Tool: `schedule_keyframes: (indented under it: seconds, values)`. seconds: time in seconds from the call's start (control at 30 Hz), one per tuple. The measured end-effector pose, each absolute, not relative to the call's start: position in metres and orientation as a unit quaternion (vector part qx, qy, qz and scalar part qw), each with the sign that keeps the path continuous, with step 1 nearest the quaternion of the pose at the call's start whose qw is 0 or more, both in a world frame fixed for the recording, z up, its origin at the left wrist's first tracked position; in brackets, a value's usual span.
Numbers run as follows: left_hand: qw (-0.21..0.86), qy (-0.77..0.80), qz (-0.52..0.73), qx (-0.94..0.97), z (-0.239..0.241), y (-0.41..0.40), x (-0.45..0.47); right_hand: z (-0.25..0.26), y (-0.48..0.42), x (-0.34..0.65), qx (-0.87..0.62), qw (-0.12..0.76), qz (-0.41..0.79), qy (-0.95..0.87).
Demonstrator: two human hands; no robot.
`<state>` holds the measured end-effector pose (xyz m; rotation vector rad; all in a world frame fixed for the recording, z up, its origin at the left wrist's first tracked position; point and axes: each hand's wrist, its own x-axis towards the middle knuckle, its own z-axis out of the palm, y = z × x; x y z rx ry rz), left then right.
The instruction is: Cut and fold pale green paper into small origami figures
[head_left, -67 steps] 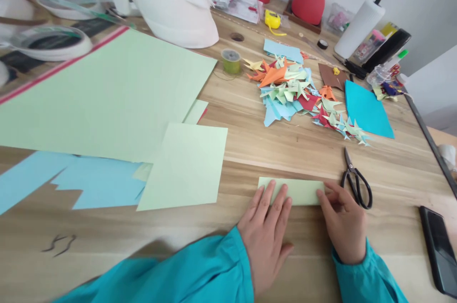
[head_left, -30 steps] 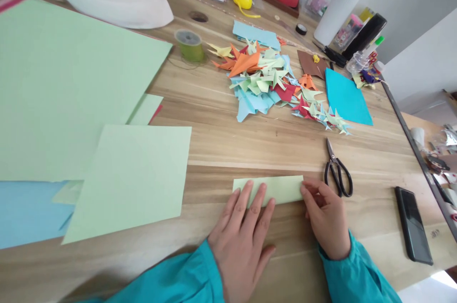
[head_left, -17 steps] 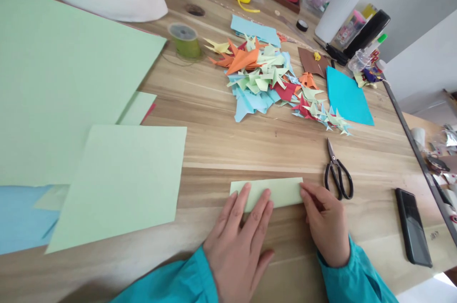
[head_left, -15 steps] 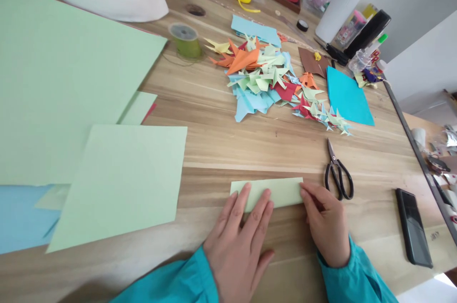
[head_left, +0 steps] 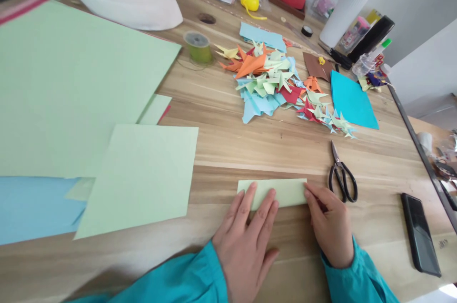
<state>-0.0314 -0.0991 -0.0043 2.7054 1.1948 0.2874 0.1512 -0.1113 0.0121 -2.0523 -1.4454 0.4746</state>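
Observation:
A pale green strip of folded paper [head_left: 285,192] lies on the wooden table in front of me. My left hand [head_left: 248,241] rests on its left part, palm down, with the fingers stretched out and slightly spread. At the strip's right end, my right hand [head_left: 330,227] pinches the edge between thumb and fingers. Black-handled scissors [head_left: 342,174] lie just beyond my right hand, blades pointing away. Farther back is a heap of folded paper pieces [head_left: 264,79] in orange, green, blue and red.
Large pale green sheets [head_left: 71,89] and a smaller green sheet [head_left: 150,174] cover the left side. A spool of green thread [head_left: 198,48] stands behind them. Bright blue paper [head_left: 352,98] lies at the back right, and a black phone [head_left: 420,234] near the right edge.
The whole view has shifted, so everything sits slightly farther right. Both hands stay in the same places on the paper strip.

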Motion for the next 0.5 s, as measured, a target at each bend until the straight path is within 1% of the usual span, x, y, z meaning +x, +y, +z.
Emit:
schedule_keyframes:
  seconds: [0.17,0.3,0.5]
  values:
    - [0.075,0.407,0.077,0.907,-0.0041,-0.1012,-0.0296,0.0087,-0.1133,0.1543,-0.763,0.304,0.175,-0.543]
    - [0.073,0.406,0.058,0.909,-0.003,-0.1015,-0.0295,0.0077,-0.1139,0.1561,-0.763,0.298,0.173,-0.547]
    - [0.073,0.4,0.063,0.911,-0.0025,-0.1005,-0.0304,0.0076,-0.1132,0.158,-0.766,0.288,0.158,-0.552]
